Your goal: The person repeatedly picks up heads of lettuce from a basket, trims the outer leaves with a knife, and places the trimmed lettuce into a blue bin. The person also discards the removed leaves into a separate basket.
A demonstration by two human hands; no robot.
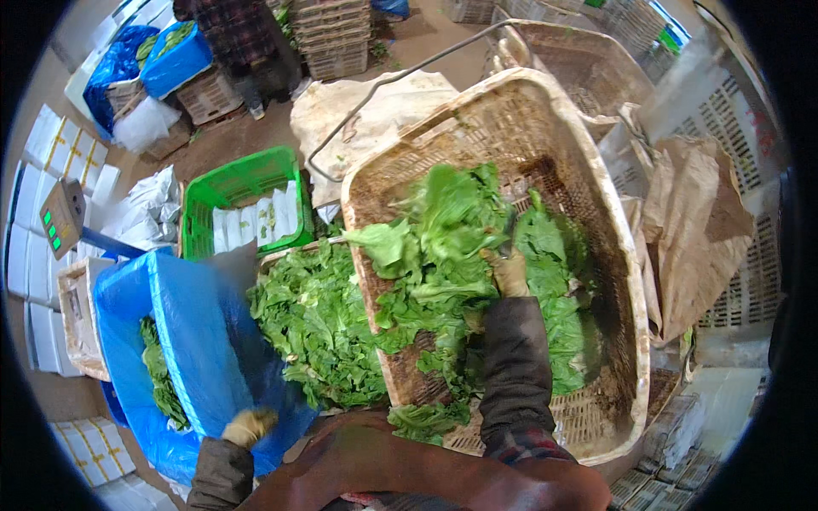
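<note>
My right hand (pixel 509 273), in a yellowish work glove, is over a large dirty white plastic crate (pixel 623 255) tilted in front of me. Its fingers close around what looks like a knife (pixel 510 231), its dark blade pointing away from me. Leafy green lettuce (pixel 447 223) lies against that hand's left side, slightly blurred. More lettuce heads (pixel 549 300) rest in the crate on the right. Blurred and gloved, my left hand (pixel 249 427) is beside a blue plastic liner (pixel 211 332); its finger position is unclear. Inside the lined container are some greens (pixel 160 370).
Loose leaves (pixel 319 319) heap between liner and crate. Beyond them a green crate (pixel 246 172) holds white packets. A scale display (pixel 61 217) rises at left. A bent metal rod (pixel 396 80) crosses above a pale sheet. A person (pixel 239 45) stands near stacked crates (pixel 332 38).
</note>
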